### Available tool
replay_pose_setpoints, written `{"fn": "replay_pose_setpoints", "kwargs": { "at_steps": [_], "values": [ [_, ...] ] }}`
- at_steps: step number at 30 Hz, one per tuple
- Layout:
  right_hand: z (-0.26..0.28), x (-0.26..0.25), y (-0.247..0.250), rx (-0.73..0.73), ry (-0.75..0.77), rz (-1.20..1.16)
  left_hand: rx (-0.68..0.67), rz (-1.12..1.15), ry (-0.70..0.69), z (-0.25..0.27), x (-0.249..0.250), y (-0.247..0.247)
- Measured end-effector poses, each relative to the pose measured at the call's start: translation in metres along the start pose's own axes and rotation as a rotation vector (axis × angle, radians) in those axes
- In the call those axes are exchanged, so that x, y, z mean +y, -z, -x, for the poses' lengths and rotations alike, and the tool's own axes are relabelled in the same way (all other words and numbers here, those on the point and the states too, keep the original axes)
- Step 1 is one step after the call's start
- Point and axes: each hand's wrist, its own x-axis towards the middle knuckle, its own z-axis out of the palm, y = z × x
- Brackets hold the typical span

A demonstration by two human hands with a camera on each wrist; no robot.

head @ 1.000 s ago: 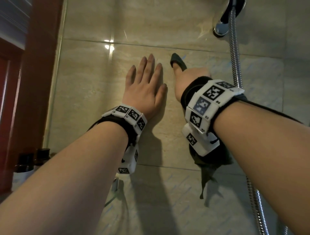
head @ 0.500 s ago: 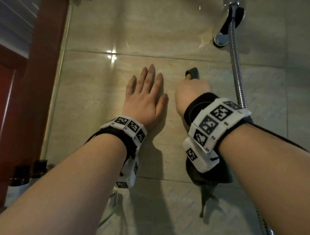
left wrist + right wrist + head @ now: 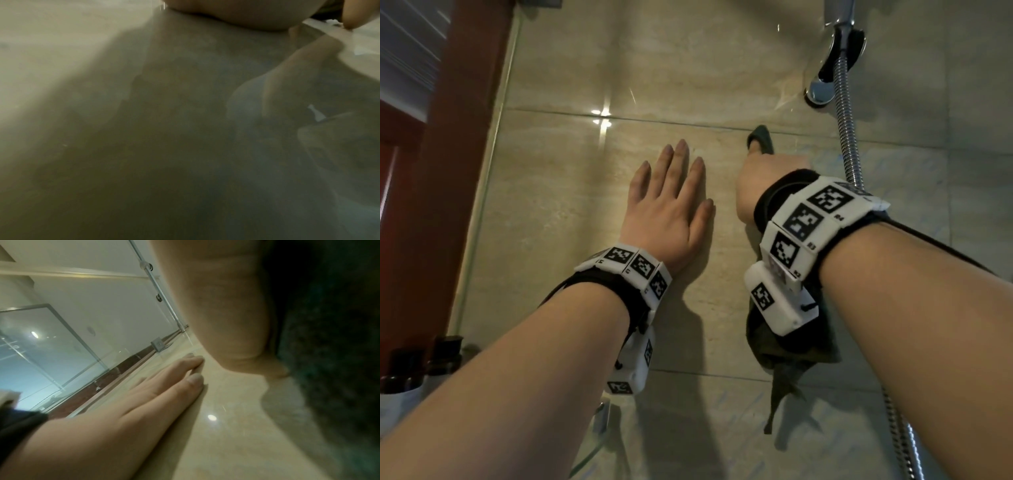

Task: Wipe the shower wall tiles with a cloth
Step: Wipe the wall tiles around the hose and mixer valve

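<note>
**Right hand sliding the cloth back up the tile**

Since half a second ago the right hand (image 3: 767,185) is pushing upward again, the dark green cloth (image 3: 761,139) tip nearing the grout line at 12 o'clock. Its fingers are hidden behind the wrist, so whether they are curling round the cloth cannot be told; the cloth is lying between palm and beige wall tiles (image 3: 571,192), its tail hanging at 6 o'clock. At 9 o'clock, the left hand (image 3: 671,209) is pressing flat, fingers straight. A chrome shower hose (image 3: 847,137) is hanging at 3 o'clock.
</note>
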Motion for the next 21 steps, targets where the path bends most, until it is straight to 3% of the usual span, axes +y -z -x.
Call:
{"fn": "replay_pose_setpoints", "kwargs": {
  "at_steps": [3, 9, 21],
  "values": [
    [-0.003, 0.011, 0.001, -0.031, -0.071, 0.021, 0.008, 0.002, -0.001, 0.0, -0.001, 0.0],
    [0.008, 0.026, 0.011, -0.125, -0.056, 0.126, 0.012, 0.007, 0.001, 0.0, 0.0, 0.0],
    [0.042, -0.014, -0.024, -0.184, 0.001, -0.02, -0.028, 0.025, 0.015, 0.001, 0.002, 0.003]
  ]
}}
